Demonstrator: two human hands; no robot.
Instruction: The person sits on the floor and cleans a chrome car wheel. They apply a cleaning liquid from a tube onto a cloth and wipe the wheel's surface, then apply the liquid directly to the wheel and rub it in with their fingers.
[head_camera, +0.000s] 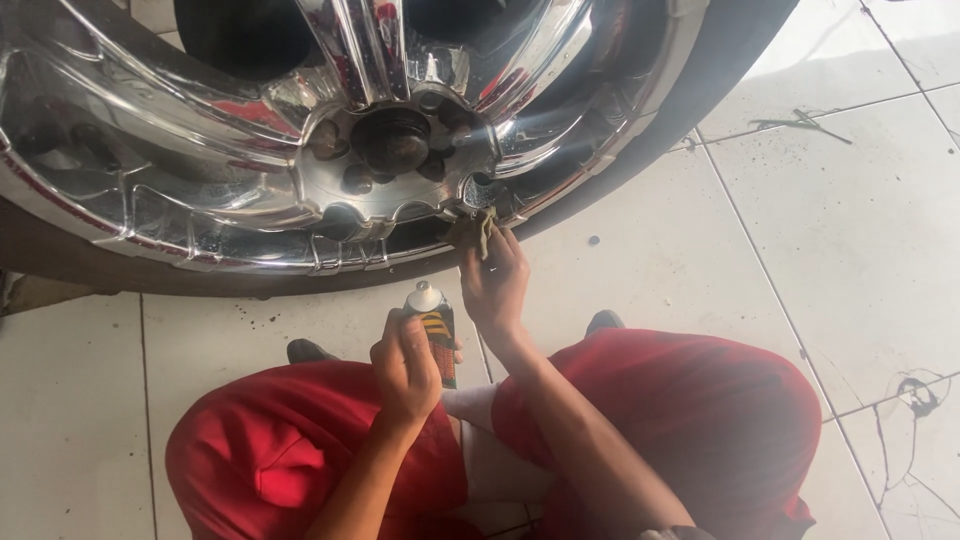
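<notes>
A large chrome wheel rim (300, 150) fills the top of the view, its hub (392, 140) ringed by dark lug nuts. My right hand (495, 285) presses a small dirty cloth (473, 230) against the rim's lower edge, just right of the hub. My left hand (405, 365) grips a squeeze tube (432, 310) with a white cap and dark striped body, held upright below the rim. Both forearms reach up from my red-clad knees (700, 410).
A dark tyre (700, 90) wraps the rim at right. White floor tiles (850, 230) surround me, with a crack at the lower right and small dark debris at the upper right. My dark shoes (305, 350) rest on the tiles below the rim.
</notes>
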